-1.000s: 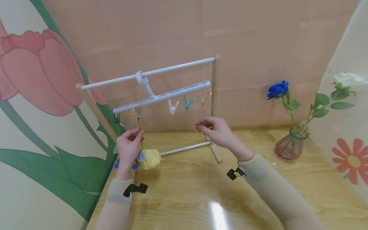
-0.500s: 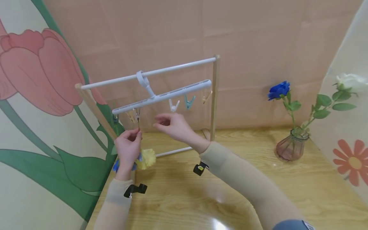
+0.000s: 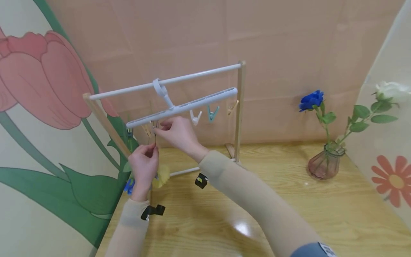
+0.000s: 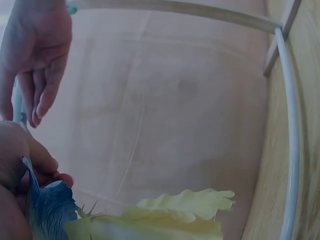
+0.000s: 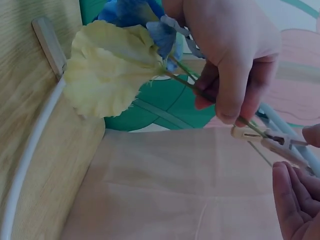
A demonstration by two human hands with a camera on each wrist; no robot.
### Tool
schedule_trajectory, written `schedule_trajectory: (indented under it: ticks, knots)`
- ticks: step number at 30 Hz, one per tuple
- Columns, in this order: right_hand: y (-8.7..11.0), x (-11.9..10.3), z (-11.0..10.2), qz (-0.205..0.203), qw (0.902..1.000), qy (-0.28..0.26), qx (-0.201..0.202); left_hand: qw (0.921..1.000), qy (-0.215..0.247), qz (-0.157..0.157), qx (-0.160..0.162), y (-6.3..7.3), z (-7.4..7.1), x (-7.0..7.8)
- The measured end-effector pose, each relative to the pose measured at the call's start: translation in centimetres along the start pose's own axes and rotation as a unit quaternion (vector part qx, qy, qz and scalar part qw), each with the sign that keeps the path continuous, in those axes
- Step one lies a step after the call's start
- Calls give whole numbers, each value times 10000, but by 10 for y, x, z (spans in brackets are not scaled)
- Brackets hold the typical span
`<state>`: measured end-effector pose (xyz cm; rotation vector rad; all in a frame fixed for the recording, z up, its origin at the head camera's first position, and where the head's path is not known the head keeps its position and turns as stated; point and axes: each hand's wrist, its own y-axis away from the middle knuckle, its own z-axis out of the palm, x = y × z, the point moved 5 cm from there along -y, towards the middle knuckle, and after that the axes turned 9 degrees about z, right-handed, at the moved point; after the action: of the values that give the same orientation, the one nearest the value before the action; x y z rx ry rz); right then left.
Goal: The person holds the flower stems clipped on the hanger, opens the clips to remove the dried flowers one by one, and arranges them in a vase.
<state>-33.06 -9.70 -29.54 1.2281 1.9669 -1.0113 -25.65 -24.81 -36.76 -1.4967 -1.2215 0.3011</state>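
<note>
My left hand pinches the green stem of a yellow artificial flower, which hangs head down below the hanger. The stem's end lies at a pale clothespin on the hanger; whether it is clamped I cannot tell. My right hand is at that clothespin, thumb and fingers on either side of its handles. In the left wrist view, blue petals lie against the left hand. The head view has the left hand covering part of the yellow flower.
A rack with a white top rail bears the hanger. Farther right hang white, teal and yellow clothespins. A pink glass vase with a blue rose and a white rose stands on the right.
My right hand has swung left from near the rack's right post to the clothespin above the left hand. The left hand keeps its pinch on the stem, and the yellow flower has shifted slightly left.
</note>
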Motion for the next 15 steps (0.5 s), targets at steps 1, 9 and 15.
schedule_trajectory:
  ticks: [1,9,15]
  knots:
    - [0,-1,1,-27,10000,-16,25,10000,-44,79,1,0,0,1]
    - [-3,-7,10,-63,10000,-20,-35,9984,-328,458,41,0,-2,7]
    - [-4,-6,13,56,9999,-109,12,9977,-419,534,1,0,-2,10]
